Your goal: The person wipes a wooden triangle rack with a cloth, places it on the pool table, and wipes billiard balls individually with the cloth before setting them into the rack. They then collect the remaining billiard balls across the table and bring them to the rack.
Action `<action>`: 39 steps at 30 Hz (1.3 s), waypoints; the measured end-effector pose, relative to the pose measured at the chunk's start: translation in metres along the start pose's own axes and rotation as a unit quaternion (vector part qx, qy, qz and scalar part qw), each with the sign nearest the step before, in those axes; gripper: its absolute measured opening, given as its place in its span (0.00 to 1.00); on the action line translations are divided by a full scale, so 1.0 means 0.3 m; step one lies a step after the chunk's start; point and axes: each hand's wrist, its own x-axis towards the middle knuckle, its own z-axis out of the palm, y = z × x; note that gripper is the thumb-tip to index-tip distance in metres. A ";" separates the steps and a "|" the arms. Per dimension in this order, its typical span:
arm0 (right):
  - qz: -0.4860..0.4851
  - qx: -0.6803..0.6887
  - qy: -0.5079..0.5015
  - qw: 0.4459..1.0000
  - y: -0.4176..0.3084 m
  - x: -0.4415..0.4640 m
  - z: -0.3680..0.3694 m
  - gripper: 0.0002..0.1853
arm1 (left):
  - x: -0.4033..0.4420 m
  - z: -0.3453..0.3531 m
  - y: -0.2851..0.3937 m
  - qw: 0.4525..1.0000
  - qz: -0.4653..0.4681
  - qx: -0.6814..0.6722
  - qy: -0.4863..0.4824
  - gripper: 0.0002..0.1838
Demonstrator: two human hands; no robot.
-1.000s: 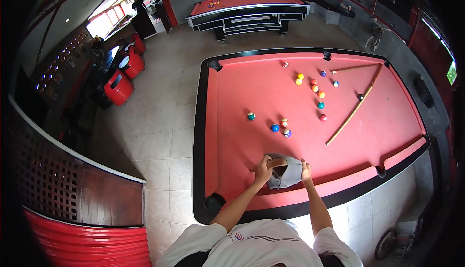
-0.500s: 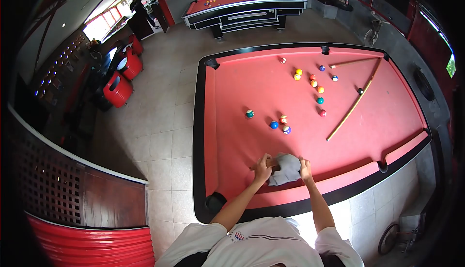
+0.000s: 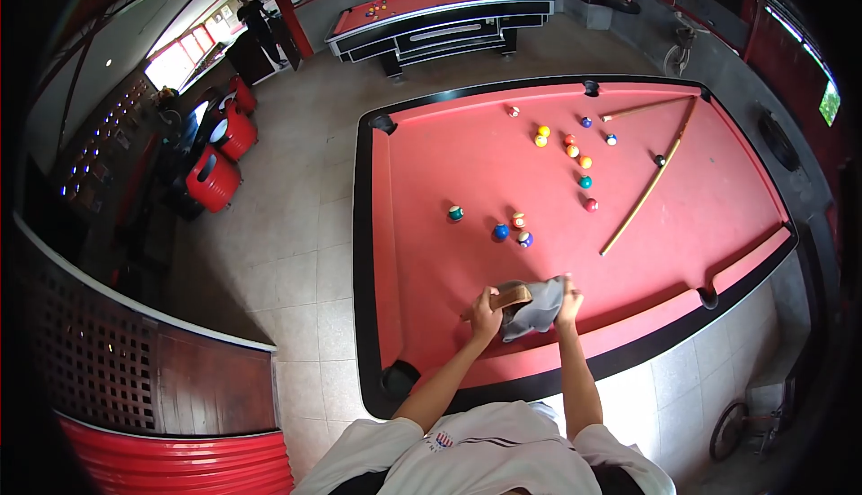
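My left hand (image 3: pixel 486 313) is closed around a brown wooden-backed brush (image 3: pixel 513 297), held over the near end of the pool table (image 3: pixel 431 297). Its bristles are hard to make out. A grey cloth (image 3: pixel 544 304) hangs against the brush's right side, its far edge gripped by my right hand (image 3: pixel 569 303). Beyond my hands, the nearest balls on the red felt are a blue ball (image 3: pixel 501 233), a purple striped ball (image 3: pixel 524 240), an orange striped ball (image 3: pixel 518 220) and a green striped ball (image 3: pixel 456 213).
A cue (image 3: pixel 648 176) lies diagonally on the felt, beside a black ball (image 3: pixel 660 161). Several other balls sit mid-table. A second pool table (image 3: pixel 440 32) stands behind. Red drum chairs (image 3: pixel 214 178) line the left; a person (image 3: pixel 258 28) stands far off.
The cloth has been pulled up and rightward, baring more of the brush's wooden back. My right hand has turned and blurs slightly. The whole view has shifted a little.
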 end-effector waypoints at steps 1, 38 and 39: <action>0.015 0.073 0.068 0.995 -0.031 -0.009 0.007 0.22 | -0.005 0.004 -0.009 1.000 -0.001 -0.005 -0.005 0.09; -0.220 -0.712 -0.301 0.595 0.118 -0.324 0.093 0.30 | -0.029 0.015 -0.004 0.998 -0.014 0.054 -0.004 0.09; -0.213 -0.712 -0.259 0.617 0.104 -0.300 0.068 0.30 | -0.023 0.013 0.003 0.999 -0.009 0.046 -0.004 0.09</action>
